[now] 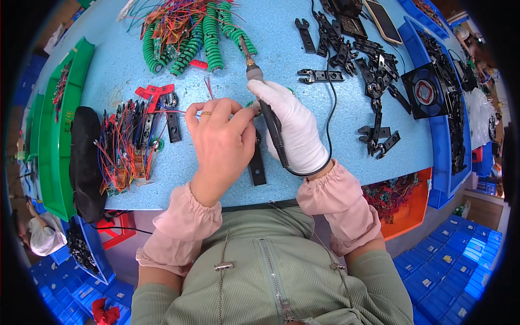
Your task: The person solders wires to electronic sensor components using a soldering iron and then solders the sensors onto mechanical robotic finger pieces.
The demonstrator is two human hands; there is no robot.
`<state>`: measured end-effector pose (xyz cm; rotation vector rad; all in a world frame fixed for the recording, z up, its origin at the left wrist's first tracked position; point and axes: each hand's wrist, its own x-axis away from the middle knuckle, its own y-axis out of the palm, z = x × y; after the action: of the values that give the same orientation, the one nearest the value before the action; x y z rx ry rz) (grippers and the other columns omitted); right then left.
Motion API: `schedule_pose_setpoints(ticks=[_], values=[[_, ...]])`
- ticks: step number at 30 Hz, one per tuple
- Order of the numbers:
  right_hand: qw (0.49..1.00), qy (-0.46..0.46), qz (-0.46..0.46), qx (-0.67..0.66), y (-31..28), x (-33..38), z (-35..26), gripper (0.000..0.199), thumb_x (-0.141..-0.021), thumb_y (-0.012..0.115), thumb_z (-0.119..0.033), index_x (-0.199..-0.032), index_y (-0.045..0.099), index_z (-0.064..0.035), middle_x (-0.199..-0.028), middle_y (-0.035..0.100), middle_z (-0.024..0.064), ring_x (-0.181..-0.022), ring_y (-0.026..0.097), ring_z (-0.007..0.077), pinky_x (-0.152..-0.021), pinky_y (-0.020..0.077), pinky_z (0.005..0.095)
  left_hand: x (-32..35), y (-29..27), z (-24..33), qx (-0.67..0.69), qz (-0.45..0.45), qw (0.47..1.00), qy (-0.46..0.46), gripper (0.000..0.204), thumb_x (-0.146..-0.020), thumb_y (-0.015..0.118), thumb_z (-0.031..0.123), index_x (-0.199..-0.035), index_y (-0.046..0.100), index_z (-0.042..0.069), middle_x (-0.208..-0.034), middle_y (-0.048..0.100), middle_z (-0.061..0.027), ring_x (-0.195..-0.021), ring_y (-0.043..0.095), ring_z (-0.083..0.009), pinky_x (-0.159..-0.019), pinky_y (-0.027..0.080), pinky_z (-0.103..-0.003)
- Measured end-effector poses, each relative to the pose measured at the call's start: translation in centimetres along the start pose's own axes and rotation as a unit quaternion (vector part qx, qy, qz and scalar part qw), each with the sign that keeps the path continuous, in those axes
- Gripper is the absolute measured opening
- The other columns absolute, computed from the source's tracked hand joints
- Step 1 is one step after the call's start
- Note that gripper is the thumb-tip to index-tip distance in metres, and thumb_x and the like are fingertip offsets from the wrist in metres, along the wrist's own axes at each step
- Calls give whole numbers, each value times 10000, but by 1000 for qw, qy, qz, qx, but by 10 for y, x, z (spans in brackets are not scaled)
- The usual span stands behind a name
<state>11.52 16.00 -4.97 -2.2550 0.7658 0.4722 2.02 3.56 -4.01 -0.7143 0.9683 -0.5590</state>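
Observation:
My left hand [221, 138], bare with a ring, is closed in a pinch; thin wires [208, 86] stick out beyond its fingers, and the fingertips hide where they end. In a white glove, my right hand [295, 127] grips a soldering iron [272, 127], its metal tip pointing away from me toward green coiled tubes [211, 38]. Between the hands lies a black plastic bar [257, 165], partly covered by them. Bits of a green ring [291, 91] show by the glove. Left of my left hand are a red part [156, 93] and a bundle of wired pieces [127, 143].
Black clamp-like parts [374, 81] lie scattered at the right, near a phone [383, 21] and a fan [425, 91]. A green tray [62, 146] and a black pouch [86, 162] border the left side. Blue bins [455, 157] line the right edge. The iron's cord [334, 103] loops beside the glove.

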Motion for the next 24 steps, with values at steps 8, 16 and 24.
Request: schedule_pose_setpoints(ticks=[8, 16, 24], values=[[1000, 13, -7, -16, -3, -1, -3, 717, -684, 595, 152, -1367, 592, -69, -1281, 628, 126, -1019, 663, 268, -901, 521, 317, 0, 3, 0, -24, 26, 999, -8, 163, -728, 720, 43, -864, 686, 126, -923, 618, 0, -898, 570, -215, -980, 362, -451], [1000, 6, 11, -27, -2, 0, -3, 688, -695, 623, 120, -1358, 597, -62, -1266, 637, 135, -1010, 663, 274, -896, 524, 327, -5, 10, 3, -37, 22, 999, 12, 182, -702, 721, 44, -845, 640, 122, -930, 647, 4, -937, 598, -215, -977, 369, -455], [995, -4, 97, 5, -30, 29, -20, 469, -755, 691, 37, -1218, 670, -33, -1123, 698, 134, -884, 664, 258, -793, 530, 331, -4, 15, -1, -19, 29, 999, 23, 189, -696, 715, 35, -841, 626, 117, -901, 656, 13, -946, 613, -217, -973, 374, -454]])
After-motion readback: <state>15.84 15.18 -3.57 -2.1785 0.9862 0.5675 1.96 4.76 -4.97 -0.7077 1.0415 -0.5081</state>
